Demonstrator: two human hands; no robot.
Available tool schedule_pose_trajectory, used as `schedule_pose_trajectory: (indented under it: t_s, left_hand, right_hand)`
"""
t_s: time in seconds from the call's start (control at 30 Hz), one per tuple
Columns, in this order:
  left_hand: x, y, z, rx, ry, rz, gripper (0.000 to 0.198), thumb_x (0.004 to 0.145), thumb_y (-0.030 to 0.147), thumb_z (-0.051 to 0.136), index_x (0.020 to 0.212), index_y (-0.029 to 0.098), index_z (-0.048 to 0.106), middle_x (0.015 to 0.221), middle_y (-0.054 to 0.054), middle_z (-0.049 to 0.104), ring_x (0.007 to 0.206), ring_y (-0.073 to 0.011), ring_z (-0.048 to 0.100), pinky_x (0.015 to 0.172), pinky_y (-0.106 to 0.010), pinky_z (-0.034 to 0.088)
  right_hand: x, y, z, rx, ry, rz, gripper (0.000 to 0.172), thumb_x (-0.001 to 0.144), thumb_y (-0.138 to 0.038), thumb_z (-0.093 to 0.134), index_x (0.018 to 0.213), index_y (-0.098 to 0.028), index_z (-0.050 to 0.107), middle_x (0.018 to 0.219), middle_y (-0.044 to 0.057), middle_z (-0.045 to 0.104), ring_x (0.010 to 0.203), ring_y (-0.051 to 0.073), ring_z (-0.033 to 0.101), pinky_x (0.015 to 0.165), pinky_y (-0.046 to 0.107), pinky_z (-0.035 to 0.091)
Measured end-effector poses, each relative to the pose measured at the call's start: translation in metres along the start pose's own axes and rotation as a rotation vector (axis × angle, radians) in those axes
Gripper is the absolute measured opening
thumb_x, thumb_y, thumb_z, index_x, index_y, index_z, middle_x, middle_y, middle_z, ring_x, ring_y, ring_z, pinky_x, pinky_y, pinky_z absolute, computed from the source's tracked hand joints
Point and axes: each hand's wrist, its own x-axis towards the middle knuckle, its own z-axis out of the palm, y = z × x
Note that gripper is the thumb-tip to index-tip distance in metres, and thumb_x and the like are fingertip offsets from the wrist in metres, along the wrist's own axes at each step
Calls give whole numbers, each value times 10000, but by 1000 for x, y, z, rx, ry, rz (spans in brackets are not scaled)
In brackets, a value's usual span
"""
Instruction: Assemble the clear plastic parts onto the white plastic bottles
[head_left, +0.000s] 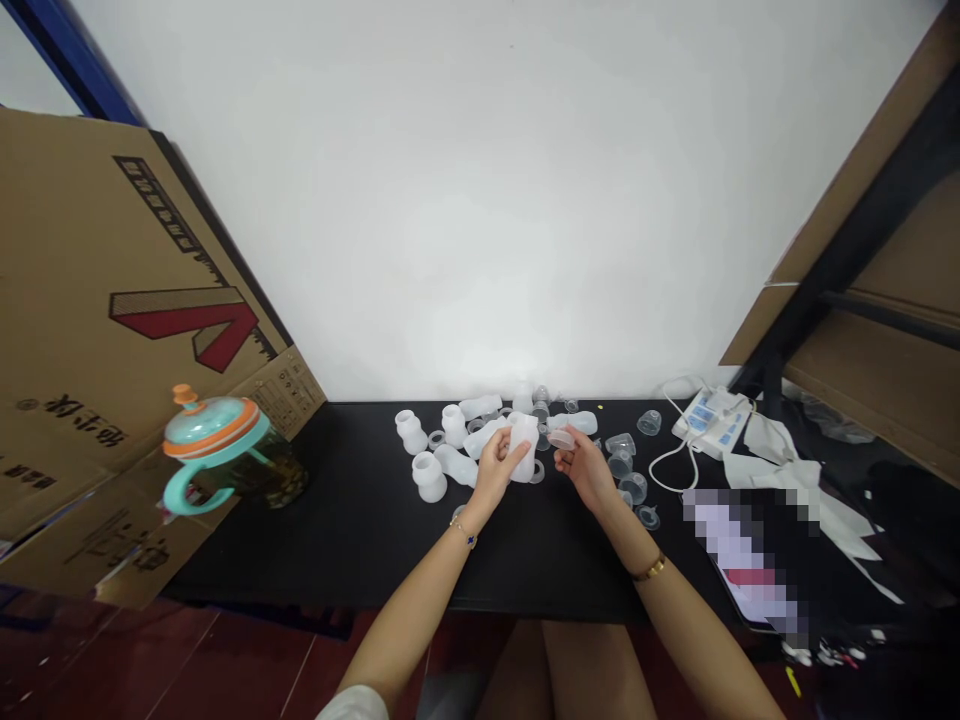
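Two hands at work: you hold a white bottle (523, 455) in your left hand (496, 464) and a clear round piece (560, 439) in your right hand (587, 470).
Clear round piece: your light fingertip pinch looks the likelier hold to fail; a slip could drop it onto the black surface (341, 500), among similar parts.
White bottle: its wall may be soft, so a hard squeeze could bend it out of round.
Loose bottles (429, 478): some stand, others lie just beside your left hand; a brushing wrist could topple or roll one.
Clear cups (633, 488): they sit near your right forearm, where a careless sweep could scatter them.
Left hand: your fingers close around the bottle's side, thumb across its front.
Right hand: partly curled, your thumb and fingertips meet on the piece's edge.
Bottle's place: inside your left grip, left of the piece, a small gap between; whether its base touches the surface, you cannot tell.
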Motion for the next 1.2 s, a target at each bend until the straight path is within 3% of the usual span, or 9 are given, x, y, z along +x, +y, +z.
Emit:
schedule_pose_trajectory:
  t_s: [0.47, 0.97, 1.2]
  left_hand:
    - [-1, 0, 1, 61, -5, 23, 436, 743, 438, 787, 1061, 171, 654, 999, -86, 703, 879, -212, 669, 785, -311, 512]
    - [-2, -2, 0, 172, 20, 96, 460, 673, 312, 837, 1094, 201, 687, 1061, -74, 690, 980, -251, 631, 875, -351, 474]
    - [-1, -5, -3, 290, -30, 177, 503, 671, 336, 837, 1124, 194, 671, 1123, -98, 663, 1065, -267, 594, 970, -408, 434]
  right_hand:
    - [2, 2, -5, -49, -11, -30, 266, 820, -465, 654, 880, -206, 648, 962, 72, 761, 548, 148, 609, 482, 280, 459]
    - [2, 1, -3, 37, 44, -39, 254, 779, -412, 742, 890, -216, 624, 886, 13, 737, 534, 115, 598, 453, 242, 466]
    - [2, 2, -3, 24, 47, -114, 292, 729, -388, 798, 911, -231, 632, 801, -19, 667, 546, 117, 593, 447, 235, 444]
